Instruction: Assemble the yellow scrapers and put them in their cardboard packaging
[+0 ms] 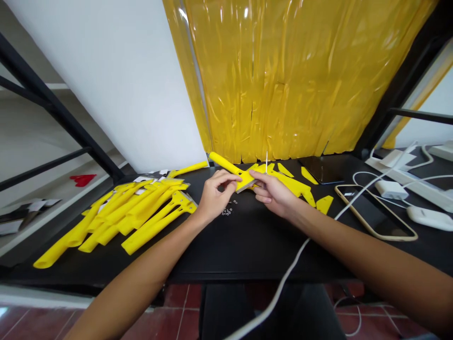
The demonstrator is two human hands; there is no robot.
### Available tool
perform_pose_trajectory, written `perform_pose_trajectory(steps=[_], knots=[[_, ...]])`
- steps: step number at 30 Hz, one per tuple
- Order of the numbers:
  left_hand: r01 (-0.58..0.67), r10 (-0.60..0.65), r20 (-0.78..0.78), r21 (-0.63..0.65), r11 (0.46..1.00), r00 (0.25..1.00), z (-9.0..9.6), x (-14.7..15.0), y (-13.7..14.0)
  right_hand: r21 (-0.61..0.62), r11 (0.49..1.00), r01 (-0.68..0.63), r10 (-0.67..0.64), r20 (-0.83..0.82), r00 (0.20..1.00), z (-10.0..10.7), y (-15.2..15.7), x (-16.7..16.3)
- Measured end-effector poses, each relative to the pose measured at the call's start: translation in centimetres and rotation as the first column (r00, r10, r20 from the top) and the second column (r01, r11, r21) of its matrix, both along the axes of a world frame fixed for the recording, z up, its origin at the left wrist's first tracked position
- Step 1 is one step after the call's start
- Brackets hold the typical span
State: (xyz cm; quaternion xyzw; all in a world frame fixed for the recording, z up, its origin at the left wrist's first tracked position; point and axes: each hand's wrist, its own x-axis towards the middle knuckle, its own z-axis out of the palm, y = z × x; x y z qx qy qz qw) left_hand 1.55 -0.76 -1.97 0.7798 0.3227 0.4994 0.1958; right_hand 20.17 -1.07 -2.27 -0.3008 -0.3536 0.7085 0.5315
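Observation:
Close to the back of the black table, my right hand (pixel 275 192) grips the head of a yellow plastic scraper (pixel 225 163), whose handle points up and to the left. A thin metal rod (pixel 266 161) stands up beside my right fingers; its lower end is hidden. My left hand (pixel 215 197) is closed in a pinch at the near face of the scraper head, and whatever lies between thumb and finger is too small to make out. Several tiny metal nuts or washers (pixel 226 211) lie on the table just below. Flat yellow pieces (pixel 290 183) rest behind my right hand.
A pile of yellow scrapers (pixel 141 208) covers the table's left side. To the right lie a phone (pixel 375 212), a dark tablet (pixel 320 170), a white charger (pixel 391 190) and a power strip (pixel 414 182). A white cable (pixel 295 262) crosses my right forearm. Behind hangs a yellow plastic curtain (pixel 283 85).

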Motion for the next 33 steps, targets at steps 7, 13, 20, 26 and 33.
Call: perform_pose_trajectory(steps=[7, 13, 20, 26, 33], knots=[[0.019, 0.060, -0.195, 0.379, 0.925, 0.979, -0.2, -0.7, 0.8, -0.216, 0.970, -0.110, 0.093, -0.088, 0.992, 0.4, 0.3, 0.5], [0.064, 0.038, -0.262, 0.368, 0.928, 0.964, 0.4, -1.2, 0.7, -0.221, 0.946, -0.236, 0.218, -0.102, 0.970, 1.0, 0.0, 0.8], [-0.255, 0.271, -0.046, 0.221, 0.942, 0.962, 0.6, -1.9, 0.6, 0.256, 0.964, 0.069, -0.172, 0.407, 0.897, 1.8, -0.2, 1.5], [-0.380, 0.367, 0.107, 0.171, 0.909, 0.924, 2.0, -2.3, 0.4, 0.841, 0.514, -0.167, -0.720, 0.529, 0.449, 0.8, -1.4, 0.9], [-0.395, 0.389, 0.069, 0.191, 0.898, 0.919, 2.0, -2.3, 0.4, 0.858, 0.406, -0.313, -0.798, 0.500, 0.335, 0.1, -1.0, 0.9]])
